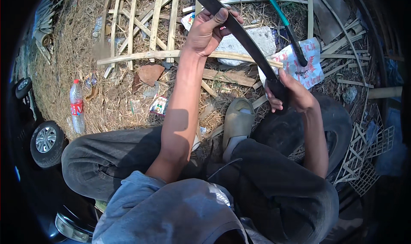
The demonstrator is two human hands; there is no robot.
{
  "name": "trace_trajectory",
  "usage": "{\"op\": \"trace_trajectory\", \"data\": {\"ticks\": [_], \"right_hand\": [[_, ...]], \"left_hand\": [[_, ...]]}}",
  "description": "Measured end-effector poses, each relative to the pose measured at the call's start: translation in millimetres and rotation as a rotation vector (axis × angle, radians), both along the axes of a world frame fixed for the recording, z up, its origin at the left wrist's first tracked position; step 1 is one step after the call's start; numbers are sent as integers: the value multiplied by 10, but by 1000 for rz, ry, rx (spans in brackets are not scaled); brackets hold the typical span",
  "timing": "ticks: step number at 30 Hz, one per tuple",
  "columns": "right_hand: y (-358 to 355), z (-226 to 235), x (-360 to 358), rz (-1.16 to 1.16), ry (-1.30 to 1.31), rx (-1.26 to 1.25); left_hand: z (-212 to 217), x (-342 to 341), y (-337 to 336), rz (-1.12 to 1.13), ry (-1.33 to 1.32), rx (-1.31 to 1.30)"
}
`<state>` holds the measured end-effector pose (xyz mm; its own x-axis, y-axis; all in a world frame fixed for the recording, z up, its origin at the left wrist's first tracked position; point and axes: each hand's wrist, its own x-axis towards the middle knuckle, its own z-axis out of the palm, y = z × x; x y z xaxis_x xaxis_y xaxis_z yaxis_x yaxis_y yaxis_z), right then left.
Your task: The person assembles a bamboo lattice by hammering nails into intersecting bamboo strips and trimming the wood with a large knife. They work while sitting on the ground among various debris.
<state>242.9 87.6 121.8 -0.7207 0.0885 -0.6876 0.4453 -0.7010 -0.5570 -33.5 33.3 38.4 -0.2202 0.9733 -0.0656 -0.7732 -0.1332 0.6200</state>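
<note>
A long dark machete (250,42) slants across the space before me, its tip at the upper middle and its black handle lower right. My left hand (207,32) is closed on the blade nearer the tip, thumb lying on the near face and fingers partly hidden behind it. The handle end is in my right hand (298,93), with thumb and fingers curled round it. Below the blade rests a pale stone block (244,47). Just right of it, a hammer (284,19) with a teal and black handle lies partly over a printed paper sheet (314,74).
Split bamboo strips (156,19) lie over dry grass at the upper left and right. A clear plastic bottle (76,107) stands left. A loose tyre (338,115) sits by my right forearm. Lattice pieces (364,175) lie lower right; a car wheel (46,143) is far left.
</note>
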Motion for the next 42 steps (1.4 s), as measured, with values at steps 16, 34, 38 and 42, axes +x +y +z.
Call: {"op": "trace_trajectory", "data": {"ticks": [16,34,38,42], "right_hand": [[-1092,-509,-243,-470,-350,174],[-868,-689,-350,-552,-294,223],[-892,-838,-431,-482,-430,268],[-960,-907,-467,-473,-455,242]], "left_hand": [[163,39,-508,-473,1879,-572],[-5,284,-533,259,1723,-409],[-217,167,-528,173,1684,-422],[-119,-70,-518,310,1903,-654]]}}
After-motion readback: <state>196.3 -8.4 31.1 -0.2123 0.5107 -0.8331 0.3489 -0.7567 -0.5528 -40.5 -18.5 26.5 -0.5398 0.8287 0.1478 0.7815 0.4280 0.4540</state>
